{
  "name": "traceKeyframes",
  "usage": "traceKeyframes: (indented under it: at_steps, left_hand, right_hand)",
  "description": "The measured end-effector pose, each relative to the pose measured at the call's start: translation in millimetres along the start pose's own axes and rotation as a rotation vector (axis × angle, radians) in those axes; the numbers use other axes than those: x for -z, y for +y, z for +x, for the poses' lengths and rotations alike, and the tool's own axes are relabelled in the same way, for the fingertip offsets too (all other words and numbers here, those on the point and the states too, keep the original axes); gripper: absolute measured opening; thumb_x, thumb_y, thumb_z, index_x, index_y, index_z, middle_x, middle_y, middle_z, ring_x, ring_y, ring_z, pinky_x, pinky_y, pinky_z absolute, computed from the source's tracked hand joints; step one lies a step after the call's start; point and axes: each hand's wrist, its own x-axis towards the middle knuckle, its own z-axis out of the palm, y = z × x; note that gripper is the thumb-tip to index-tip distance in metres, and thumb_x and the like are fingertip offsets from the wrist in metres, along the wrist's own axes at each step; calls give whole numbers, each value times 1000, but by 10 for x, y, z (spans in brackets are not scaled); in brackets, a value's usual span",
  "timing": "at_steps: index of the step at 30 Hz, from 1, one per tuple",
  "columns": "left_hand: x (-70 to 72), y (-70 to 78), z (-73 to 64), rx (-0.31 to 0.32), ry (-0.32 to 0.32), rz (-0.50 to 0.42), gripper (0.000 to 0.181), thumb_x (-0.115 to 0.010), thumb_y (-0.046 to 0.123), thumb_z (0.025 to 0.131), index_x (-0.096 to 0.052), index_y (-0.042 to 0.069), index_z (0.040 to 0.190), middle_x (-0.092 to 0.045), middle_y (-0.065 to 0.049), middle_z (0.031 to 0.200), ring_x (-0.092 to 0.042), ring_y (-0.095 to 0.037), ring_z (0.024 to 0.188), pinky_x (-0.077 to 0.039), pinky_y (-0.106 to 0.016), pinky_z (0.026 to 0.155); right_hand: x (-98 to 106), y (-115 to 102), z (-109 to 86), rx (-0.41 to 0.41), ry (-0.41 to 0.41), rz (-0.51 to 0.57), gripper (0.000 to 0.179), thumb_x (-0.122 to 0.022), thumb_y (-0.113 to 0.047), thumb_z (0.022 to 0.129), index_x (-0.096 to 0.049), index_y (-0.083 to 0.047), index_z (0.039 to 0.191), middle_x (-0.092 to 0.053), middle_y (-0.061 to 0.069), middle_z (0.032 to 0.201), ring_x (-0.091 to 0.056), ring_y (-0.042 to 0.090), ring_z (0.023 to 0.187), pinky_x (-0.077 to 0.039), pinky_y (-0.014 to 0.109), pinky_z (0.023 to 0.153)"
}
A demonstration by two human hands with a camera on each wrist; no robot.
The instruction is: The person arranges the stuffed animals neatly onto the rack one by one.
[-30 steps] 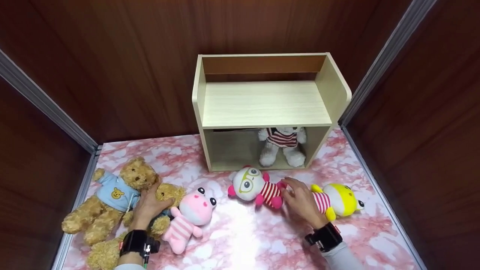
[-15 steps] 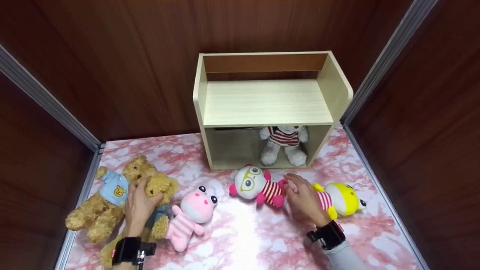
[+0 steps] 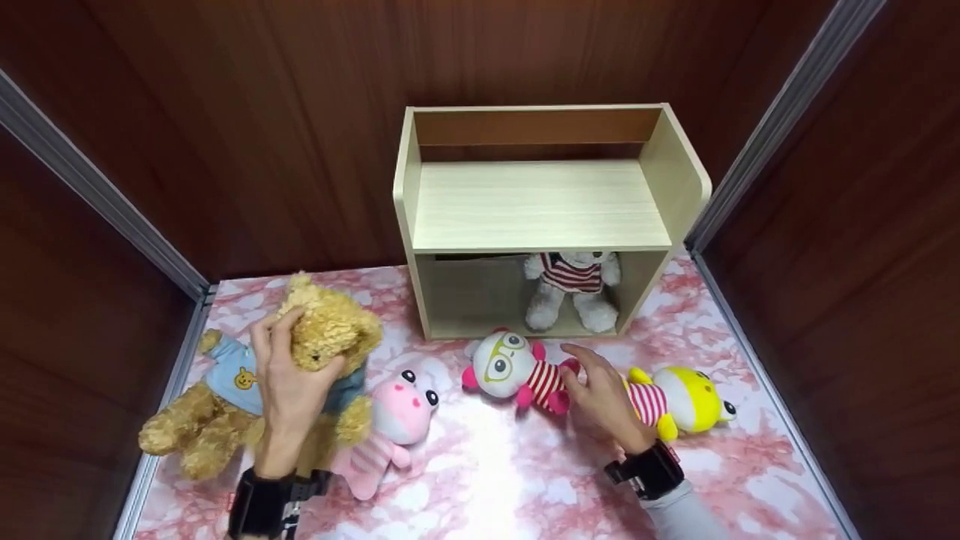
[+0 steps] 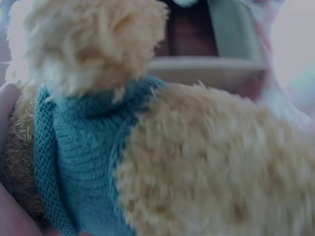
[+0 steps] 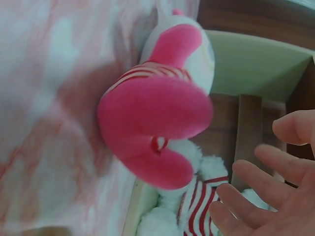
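Left hand (image 3: 289,379) grips brown bear (image 3: 330,322) at the head, between blue-shirt bear (image 3: 229,375) and pink toy (image 3: 401,412). Right hand (image 3: 604,397) empty, fingers loosely extended, just beside the feet of panda (image 3: 504,364), which lies before shelf (image 3: 540,210). Yellow toy (image 3: 682,401) near the right wrist.

Surface: table (image 3: 750,487), pink-and-white marbled, bright glare down the middle. Room: dark wood-grain walls (image 3: 300,150), grey metal corner strips (image 3: 785,112).

Markings: bear-face emblem (image 3: 245,379) on the blue shirt; red tag (image 3: 673,451) on the right wristband (image 3: 649,474) too small to read.

Obscured: white bear (image 3: 571,277), in the lower compartment, head cut off by the board above; brown bear's lower body partly behind the left wrist; left wrist view blurred, hand only at its edge.
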Motion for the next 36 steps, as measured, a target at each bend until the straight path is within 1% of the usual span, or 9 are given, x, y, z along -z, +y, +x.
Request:
traceKeyframes:
  at_steps: [3, 6, 10, 13, 18, 24, 27, 31, 36]
  left_hand:
    - [-114, 209, -16, -41, 31, -93, 100, -88, -15, 57, -52, 13, 146, -43, -27, 130, -45, -45, 125, -38, -68, 110]
    - [-262, 361, -49, -96, 60, -166, 121, -87, -19, 54, -45, 35, 154, -40, -30, 130, -44, -51, 124, -35, -73, 109]
    - [-495, 503, -91, -178, 103, -259, 124, -90, -14, 53, -47, 51, 150, -38, -32, 128, -43, -50, 121, -39, -75, 104]
    - [-686, 609, -144, -199, 126, -318, 110, -92, -8, 55, -55, 43, 145, -38, -30, 128, -45, -46, 121, -42, -73, 103]
    - [-965, 768, -292, -154, 135, -372, 92, -96, 8, 60, -57, 26, 142, -38, -27, 130, -48, -41, 122, -45, -67, 104]
    - [-1198, 798, -443, -98, 169, -387, 87, -96, 25, 63, -57, 13, 139, -40, -23, 129, -49, -33, 120, -46, -59, 102]
    - [-1314, 788, -492, -26, 158, -371, 84, -96, 23, 63, -58, 10, 137, -41, -22, 128, -49, -34, 119, -46, -58, 103]
    - [-1470, 791, -514, 90, 72, -276, 83, -96, 26, 69, -56, 12, 139, -41, -19, 129, -50, -37, 119, -48, -58, 103]
    - [-1576, 745, -573, 21, -52, -187, 87, -89, 39, 81, -46, 14, 152, -39, -20, 134, -52, -39, 120, -52, -57, 98]
  right_hand:
    - [-2, -82, 9, -10, 11, 32, 45, -71, -11, 97, -61, -2, 140, -65, 16, 138, -59, 35, 129, -44, 51, 111]
    - [-12, -178, 22, 3, 21, 83, 50, -71, -12, 96, -57, -1, 143, -64, 16, 139, -60, 32, 128, -45, 49, 110]
    - [-71, -386, 24, 21, 4, 208, 58, -72, -15, 97, -51, -5, 149, -61, 13, 144, -57, 29, 132, -44, 48, 112]
    - [-142, -604, 25, 79, -30, 318, 65, -73, -16, 95, -46, -5, 153, -56, 13, 150, -53, 30, 136, -42, 52, 113]
    - [-275, -940, 44, 203, -104, 453, 80, -75, -30, 93, -36, -9, 160, -45, 12, 159, -47, 33, 141, -42, 59, 111]
    - [-384, -1093, 13, 162, -222, 651, 115, -74, -70, 82, -17, -20, 167, -22, 15, 169, -29, 41, 151, -27, 67, 117]
    - [-447, -1099, 39, 136, -181, 591, 117, -82, -59, 82, -14, -18, 167, -23, 16, 169, -30, 39, 150, -27, 62, 119]
    - [-540, -1018, 171, 60, -40, 481, 92, -83, -17, 88, -30, -7, 162, -42, 21, 158, -45, 39, 141, -35, 58, 117]
    - [-533, -836, 317, -103, 29, 568, 75, -71, 7, 85, -42, 1, 154, -54, 27, 147, -51, 43, 135, -36, 58, 116]
